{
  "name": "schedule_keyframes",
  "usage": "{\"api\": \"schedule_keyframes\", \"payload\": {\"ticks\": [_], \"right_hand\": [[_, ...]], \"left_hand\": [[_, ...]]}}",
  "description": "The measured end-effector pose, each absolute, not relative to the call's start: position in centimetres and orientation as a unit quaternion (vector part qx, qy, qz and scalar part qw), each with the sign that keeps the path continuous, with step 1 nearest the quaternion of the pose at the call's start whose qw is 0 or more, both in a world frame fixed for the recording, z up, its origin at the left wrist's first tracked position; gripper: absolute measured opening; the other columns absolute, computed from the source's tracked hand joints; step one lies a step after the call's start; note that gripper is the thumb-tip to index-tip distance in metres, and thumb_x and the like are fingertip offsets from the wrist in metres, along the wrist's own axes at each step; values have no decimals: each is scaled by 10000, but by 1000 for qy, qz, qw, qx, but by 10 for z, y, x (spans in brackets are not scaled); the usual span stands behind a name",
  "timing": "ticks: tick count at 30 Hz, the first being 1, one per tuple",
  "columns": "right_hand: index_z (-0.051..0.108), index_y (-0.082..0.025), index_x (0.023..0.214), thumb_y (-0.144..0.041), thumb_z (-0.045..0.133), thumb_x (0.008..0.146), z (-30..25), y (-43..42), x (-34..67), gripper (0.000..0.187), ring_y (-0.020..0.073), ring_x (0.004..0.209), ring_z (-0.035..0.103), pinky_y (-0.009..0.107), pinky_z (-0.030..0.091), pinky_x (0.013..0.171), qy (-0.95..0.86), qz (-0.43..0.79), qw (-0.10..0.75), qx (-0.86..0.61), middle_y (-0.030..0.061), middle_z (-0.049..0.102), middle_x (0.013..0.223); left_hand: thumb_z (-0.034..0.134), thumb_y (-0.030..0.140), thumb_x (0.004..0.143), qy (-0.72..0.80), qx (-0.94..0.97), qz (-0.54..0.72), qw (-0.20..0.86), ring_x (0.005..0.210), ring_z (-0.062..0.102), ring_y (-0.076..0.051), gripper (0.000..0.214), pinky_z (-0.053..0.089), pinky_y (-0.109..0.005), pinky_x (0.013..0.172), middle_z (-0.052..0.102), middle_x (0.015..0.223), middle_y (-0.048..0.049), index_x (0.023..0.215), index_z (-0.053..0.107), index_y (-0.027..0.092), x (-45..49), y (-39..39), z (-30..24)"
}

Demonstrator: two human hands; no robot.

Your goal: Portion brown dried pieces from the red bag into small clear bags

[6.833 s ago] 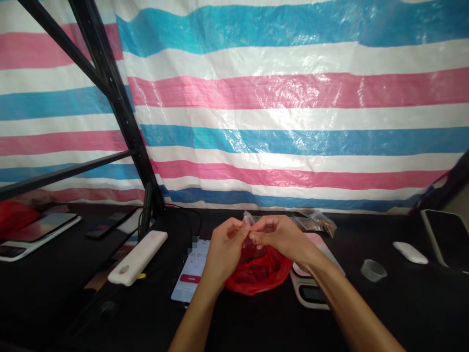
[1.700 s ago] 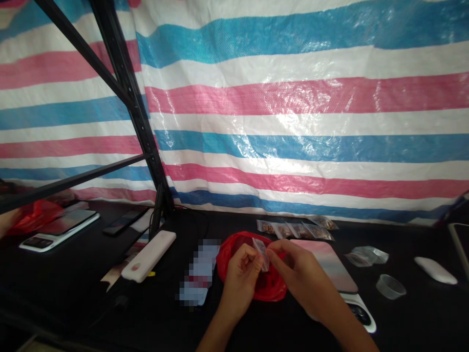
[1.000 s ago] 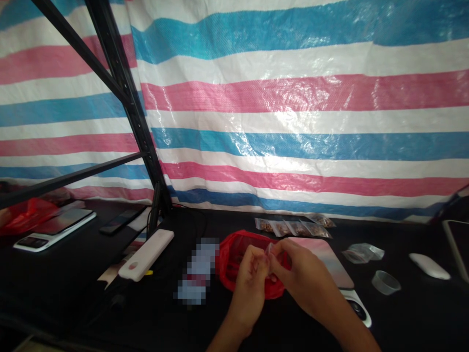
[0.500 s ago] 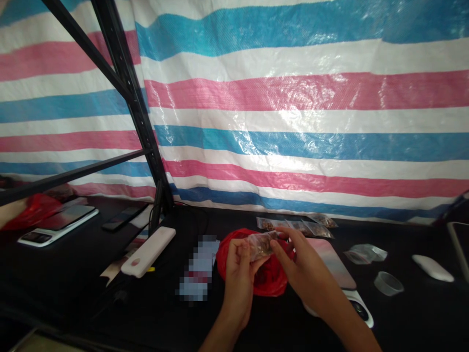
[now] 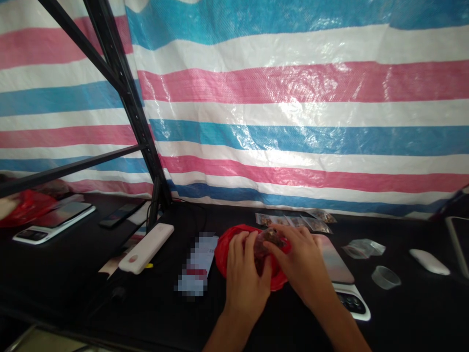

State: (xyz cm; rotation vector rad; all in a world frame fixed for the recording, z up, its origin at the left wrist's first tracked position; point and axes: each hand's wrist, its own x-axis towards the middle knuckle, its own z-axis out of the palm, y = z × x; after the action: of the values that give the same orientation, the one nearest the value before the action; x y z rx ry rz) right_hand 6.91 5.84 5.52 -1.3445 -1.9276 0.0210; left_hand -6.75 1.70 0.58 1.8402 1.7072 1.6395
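Packet (image 5: 275, 236) of brown bits, pinched between thumb and fingers of the right hand (image 5: 301, 255), is at the mouth of the red bag (image 5: 222, 250), long axis unclear. Left hand (image 5: 246, 279), just leftward, has fingers slightly parted; any grip cannot be told.

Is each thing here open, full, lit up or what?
Red bag: mouth open
Small clear bag: filled, held in right hand; seal unclear
Row of clear bags: filled, lying flat
Phone beside red bag: screen lit
Cup: open-topped
Nearer scale: display unreadable
Loose clear plastic: crumpled
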Motion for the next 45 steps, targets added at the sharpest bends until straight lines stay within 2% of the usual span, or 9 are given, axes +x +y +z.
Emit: {"api": "schedule_keyframes", "payload": {"ticks": [3,10,15,21,27,32,36,41,45], "right_hand": [[750,-300,1126,-335,725,840,56,56,62,290,302,991,647,455,399,886,-755,48,380,-533,46,786,1012],[726,-245,1151,-294,609,875,66,53,59,304,231,841,699,368,507,798,-722,231,404,-512,28,764,900],[747,-222,1062,-329,611,861,61,56,61,265,214,718,684,340,533,717,-709,194,436,-520,41,750,817],[746,-237,1123,-287,560,909,62,55,61,288,225,892,728,350,564,845,-729,182,459,-474,67,786,1016],[758,-247,1088,-318,573,928,62,54,62,254,247,926,735,397,554,903,-736,142,465,-472,64,797,1025],[754,-256,1067,-306,544,949,63,54,60,246,248,983,731,397,546,931,-747,153,456,-460,62,793,1087],[751,-254,1066,-314,581,920,70,58,69,232,238,904,730,387,540,912,-736,140,473,-464,54,795,992],[752,-224,1050,-516,622,863,75,78,133,370,264,834,730,371,546,796,-631,108,538,-548,83,792,928],[736,-241,1097,-457,598,821,66,93,211,376,325,855,735,418,523,744,-508,38,477,-717,89,784,900]], "left_hand": [[690,224,862,586,623,506,114,1341,530,-361,610,426,-591,1125,613,1401,-152,1442,501,218,-64,20,-2],[579,211,927,572,618,508,183,1399,528,-322,630,440,-541,1149,569,1497,-155,1536,416,223,-69,28,-10],[602,180,920,578,635,495,136,1341,579,-313,629,450,-532,1129,630,1427,-124,1522,444,270,-70,29,-8],[573,185,948,584,641,483,119,1312,594,-313,608,455,-515,1110,639,1418,-132,1536,434,253,-73,31,-3],[587,183,946,587,644,483,94,1324,574,-322,619,427,-536,1129,637,1425,-118,1540,435,265,-76,33,-3],[458,153,1003,579,669,461,68,1181,659,-291,524,492,-507,1051,714,1276,-121,1519,459,246,-78,33,-3],[576,216,975,590,670,450,3,1179,639,-307,549,499,-509,1038,688,1269,-106,1508,462,278,-79,30,4],[643,271,953,571,660,473,-123,1232,592,-314,544,510,-517,1032,578,1361,-126,1468,471,295,-81,24,12],[581,198,977,552,658,485,-165,1163,612,-273,444,550,-461,977,593,1265,-124,1411,506,253,-85,21,13]]}}
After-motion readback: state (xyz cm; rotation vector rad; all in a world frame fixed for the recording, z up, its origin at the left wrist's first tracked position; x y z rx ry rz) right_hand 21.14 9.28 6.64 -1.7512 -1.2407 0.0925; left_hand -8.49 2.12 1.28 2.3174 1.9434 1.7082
